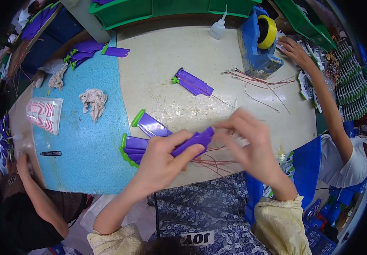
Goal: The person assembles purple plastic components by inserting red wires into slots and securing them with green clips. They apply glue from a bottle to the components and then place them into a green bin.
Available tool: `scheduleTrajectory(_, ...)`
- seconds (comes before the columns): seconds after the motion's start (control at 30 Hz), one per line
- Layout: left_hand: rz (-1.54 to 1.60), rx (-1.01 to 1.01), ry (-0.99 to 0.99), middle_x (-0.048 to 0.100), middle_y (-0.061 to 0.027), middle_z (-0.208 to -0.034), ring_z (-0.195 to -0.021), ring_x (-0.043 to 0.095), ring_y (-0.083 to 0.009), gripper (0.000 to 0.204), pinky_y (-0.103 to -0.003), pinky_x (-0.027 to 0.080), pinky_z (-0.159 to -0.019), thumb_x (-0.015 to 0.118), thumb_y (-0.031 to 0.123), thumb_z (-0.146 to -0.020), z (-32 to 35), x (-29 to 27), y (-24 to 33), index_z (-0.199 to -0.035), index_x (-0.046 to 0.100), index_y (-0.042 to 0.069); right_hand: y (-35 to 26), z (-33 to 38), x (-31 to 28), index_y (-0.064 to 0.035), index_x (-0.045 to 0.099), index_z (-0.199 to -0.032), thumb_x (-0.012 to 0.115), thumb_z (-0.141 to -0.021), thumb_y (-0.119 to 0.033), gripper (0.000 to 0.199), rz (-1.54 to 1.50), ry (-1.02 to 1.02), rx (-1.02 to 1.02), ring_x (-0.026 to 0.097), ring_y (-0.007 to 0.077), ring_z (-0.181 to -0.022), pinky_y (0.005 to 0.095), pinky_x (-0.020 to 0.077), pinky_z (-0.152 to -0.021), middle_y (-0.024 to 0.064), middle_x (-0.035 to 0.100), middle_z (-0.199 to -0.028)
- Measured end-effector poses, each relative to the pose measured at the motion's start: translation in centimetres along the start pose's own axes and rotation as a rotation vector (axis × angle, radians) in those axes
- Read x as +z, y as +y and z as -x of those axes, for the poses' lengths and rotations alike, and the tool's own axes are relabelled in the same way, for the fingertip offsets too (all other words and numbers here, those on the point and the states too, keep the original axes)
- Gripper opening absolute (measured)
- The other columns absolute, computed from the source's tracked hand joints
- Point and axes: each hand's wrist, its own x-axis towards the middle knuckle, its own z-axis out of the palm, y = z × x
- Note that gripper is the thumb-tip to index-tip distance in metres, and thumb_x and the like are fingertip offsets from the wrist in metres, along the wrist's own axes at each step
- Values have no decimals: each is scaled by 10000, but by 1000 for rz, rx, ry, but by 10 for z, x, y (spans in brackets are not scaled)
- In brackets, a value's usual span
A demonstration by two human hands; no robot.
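Observation:
My left hand (pixel 160 158) grips a purple plastic piece (pixel 195 142) between thumb and fingers, above the near edge of the table. At the piece's right end is my right hand (pixel 253 142), slightly blurred, its fingers drawn together in a pinch; what they hold is too small to make out. Beside my left hand lie a purple piece with a green end (pixel 151 124) and a small stack of similar pieces (pixel 133 148). Thin reddish wires (pixel 213 162) spread out under my hands. Farther off, another purple piece (pixel 195 84) lies with a wire along it.
A blue tape dispenser (pixel 253 46), a white squeeze bottle (pixel 218 29) and more wires (pixel 260 81) occupy the far right. Blue matting holds a crumpled cloth (pixel 94 104), a cutter (pixel 50 153) and a packet (pixel 45 114). Co-workers' arms reach in at right (pixel 326 91) and left (pixel 38 193).

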Motion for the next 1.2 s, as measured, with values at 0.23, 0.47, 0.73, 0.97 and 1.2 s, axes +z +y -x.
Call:
scheduleTrajectory(0.23, 454, -205, -149, 694, -68, -749, -525, 596, -94, 276, -232, 445, -491, 685, 254, -979, -2, -25, 10, -1040, 687, -16, 5, -8, -12, 9, 733, -848, 792, -764, 42, 108, 22, 215, -6, 417, 127, -520, 290, 313, -486, 52, 520, -681)
scheduleTrajectory(0.47, 450, -248, -80, 691, -58, -724, -529, 610, -86, 265, -231, 459, -484, 719, 245, -944, -8, -20, 6, -958, 708, -19, -27, -3, 0, -6, 756, -889, 806, -772, -27, 129, -337, -260, -97, 517, 187, -609, 328, 395, -535, 81, 555, -716)
scheduleTrajectory(0.73, -695, 233, 210, 671, -143, -929, -784, 656, -354, 296, -484, 508, -650, 680, 323, -905, -27, 40, -21, -1046, 695, 63, 14, -140, -37, 31, 715, -1038, 811, -793, -104, 295, -6, 264, -231, 693, 245, -797, 328, 539, -760, 131, 723, -902)
scheduleTrajectory(0.97, -766, 418, 422, 541, -130, -1109, -1067, 497, -318, 439, -428, 448, -851, 763, 300, -839, -43, 45, -11, -1146, 624, 20, -1, -372, 18, 58, 680, -1117, 845, -767, -197, 464, 109, -17, -299, 722, 255, -919, 348, 570, -792, 185, 741, -1013)
scheduleTrajectory(1.2, 54, 285, 569, 595, -136, -1224, -1086, 576, -279, 373, -406, 474, -936, 666, 164, -953, -26, -34, 16, -1282, 555, 29, -45, -356, 26, 81, 671, -996, 799, -807, -205, 365, 152, 18, -376, 717, 384, -827, 403, 575, -736, 252, 708, -846)
